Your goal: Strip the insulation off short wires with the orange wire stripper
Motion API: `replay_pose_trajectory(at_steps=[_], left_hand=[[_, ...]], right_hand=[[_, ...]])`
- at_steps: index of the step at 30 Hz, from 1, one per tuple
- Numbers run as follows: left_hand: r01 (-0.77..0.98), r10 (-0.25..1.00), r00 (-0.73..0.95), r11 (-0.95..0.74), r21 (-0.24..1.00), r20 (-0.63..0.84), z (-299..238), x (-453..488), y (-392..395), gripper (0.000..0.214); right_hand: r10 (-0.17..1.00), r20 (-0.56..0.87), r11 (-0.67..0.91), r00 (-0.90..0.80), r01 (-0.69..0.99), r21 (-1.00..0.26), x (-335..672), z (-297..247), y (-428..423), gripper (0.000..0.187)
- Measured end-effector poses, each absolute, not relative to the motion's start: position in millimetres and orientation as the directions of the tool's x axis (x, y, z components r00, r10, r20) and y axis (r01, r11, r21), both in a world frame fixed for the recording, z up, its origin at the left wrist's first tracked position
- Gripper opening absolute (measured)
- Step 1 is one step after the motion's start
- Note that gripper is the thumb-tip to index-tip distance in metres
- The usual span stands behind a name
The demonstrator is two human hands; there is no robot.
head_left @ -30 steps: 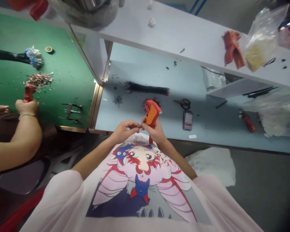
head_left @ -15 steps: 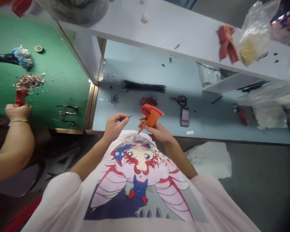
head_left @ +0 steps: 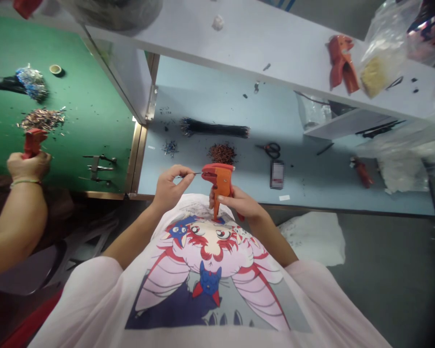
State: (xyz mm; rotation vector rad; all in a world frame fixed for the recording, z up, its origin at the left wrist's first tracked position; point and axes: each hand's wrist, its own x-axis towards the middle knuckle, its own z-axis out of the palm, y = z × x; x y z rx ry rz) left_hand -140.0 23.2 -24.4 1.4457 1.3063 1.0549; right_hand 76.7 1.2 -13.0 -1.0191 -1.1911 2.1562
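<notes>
Orange wire stripper (head_left: 219,183) gripped in the right hand (head_left: 235,203), one thin black wire (head_left: 188,174) pinched in the left hand (head_left: 170,186)

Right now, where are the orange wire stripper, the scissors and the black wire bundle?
Orange wire stripper (head_left: 220,182): head view, orange body.
Scissors (head_left: 272,150): head view, black handles.
Black wire bundle (head_left: 213,128): head view, middle of the bundle.

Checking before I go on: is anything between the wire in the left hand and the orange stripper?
Nothing visible. The thin wire pinched in the left hand runs straight to the front of the orange wire stripper held in the right hand.
</notes>
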Motion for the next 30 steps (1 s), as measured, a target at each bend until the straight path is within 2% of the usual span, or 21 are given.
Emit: replay_pose_trajectory(at_steps=[20, 30], left_hand=[[0.322, 0.985, 0.155, -0.124, 0.939, 0.077, -22.2, -139.6, 25.7, 0.014], [0.3, 0.994, 0.108, -0.068, 0.952, 0.037, -20.2, -137.9, 27.0, 0.014]], right_hand=[[0.683, -0.353, -0.499, -0.64, -0.056, -0.865, 71.7, -17.3, -0.5, 0.026], [0.697, -0.375, -0.531, -0.611, -0.089, -0.843, 69.7, -13.5, 0.7, 0.028]])
